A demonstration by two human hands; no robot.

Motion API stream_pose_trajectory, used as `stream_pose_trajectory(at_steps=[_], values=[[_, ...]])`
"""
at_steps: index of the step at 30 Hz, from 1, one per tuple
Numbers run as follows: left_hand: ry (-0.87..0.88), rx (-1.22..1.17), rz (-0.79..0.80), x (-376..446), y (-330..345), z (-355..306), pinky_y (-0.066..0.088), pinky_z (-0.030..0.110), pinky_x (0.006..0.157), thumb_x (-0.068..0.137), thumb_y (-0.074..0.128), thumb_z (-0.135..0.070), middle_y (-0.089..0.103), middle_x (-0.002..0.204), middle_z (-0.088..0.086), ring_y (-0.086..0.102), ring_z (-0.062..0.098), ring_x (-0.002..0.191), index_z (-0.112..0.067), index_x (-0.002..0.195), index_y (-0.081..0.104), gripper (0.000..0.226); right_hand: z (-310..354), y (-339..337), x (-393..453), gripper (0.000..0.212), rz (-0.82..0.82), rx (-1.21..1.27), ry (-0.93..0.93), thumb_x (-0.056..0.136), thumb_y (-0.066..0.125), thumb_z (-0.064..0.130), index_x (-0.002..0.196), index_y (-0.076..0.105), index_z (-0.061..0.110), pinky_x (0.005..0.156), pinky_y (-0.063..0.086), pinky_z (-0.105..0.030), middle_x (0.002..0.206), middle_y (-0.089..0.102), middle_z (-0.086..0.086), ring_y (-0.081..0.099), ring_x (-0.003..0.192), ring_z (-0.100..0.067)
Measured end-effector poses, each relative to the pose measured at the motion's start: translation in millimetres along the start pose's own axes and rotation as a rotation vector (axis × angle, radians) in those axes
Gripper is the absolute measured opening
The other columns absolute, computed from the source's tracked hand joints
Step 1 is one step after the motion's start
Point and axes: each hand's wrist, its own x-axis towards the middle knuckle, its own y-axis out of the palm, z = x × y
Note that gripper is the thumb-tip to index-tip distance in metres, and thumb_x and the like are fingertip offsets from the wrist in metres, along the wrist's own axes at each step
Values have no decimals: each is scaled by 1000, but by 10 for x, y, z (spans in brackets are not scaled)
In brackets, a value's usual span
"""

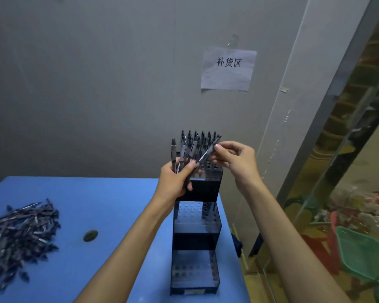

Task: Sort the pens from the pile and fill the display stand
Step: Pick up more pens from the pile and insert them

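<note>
Dark pens (pixel 20 232) (blue table (pixel 109 206))

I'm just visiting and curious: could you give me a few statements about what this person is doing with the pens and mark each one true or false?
1. The left hand holds a bunch of pens. True.
2. The right hand is resting flat on the table. False: it is raised over the display stand, pinching a single pen.
3. The pile of loose pens lies on the left of the blue table. True.
4. Every tier of the stand is full. False: only the top back tier holds pens; the lower tiers show empty holes.
5. A paper sign hangs on the wall. True.
</note>
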Motion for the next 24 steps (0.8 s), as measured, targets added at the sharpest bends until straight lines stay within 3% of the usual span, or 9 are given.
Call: stream_pose_trajectory(at_steps=[5,11,19,24], values=[[11,33,-144,31,-32,19,29,21,40,99,64,-28,70,71,0,40,13,43,-5,99,67,23,82,-164,273,7,-150,-17,-148,91,68,1,96,68,-3,70,61,-33,77,72,-16,71,65,-21],[30,11,-217,-1,-106,13,24,22,42,100,60,-19,67,73,11,38,15,43,-9,83,54,21,92,-279,449,11,-126,-499,-443,90,71,16,98,76,10,79,61,-39,80,75,0,73,73,-12],[41,7,-287,-20,-237,75,34,24,42,101,62,-25,65,78,3,43,12,49,-14,101,58,11,7,-141,524,13,-62,-625,-508,91,71,17,100,77,9,80,59,-36,82,75,0,71,76,-12],[17,18,-283,-72,-256,91,30,19,43,99,65,-30,65,79,0,42,10,49,-18,103,64,13,-73,-104,520,14,-37,-673,-495,91,71,17,100,77,9,81,60,-34,83,75,-1,71,77,-12]])
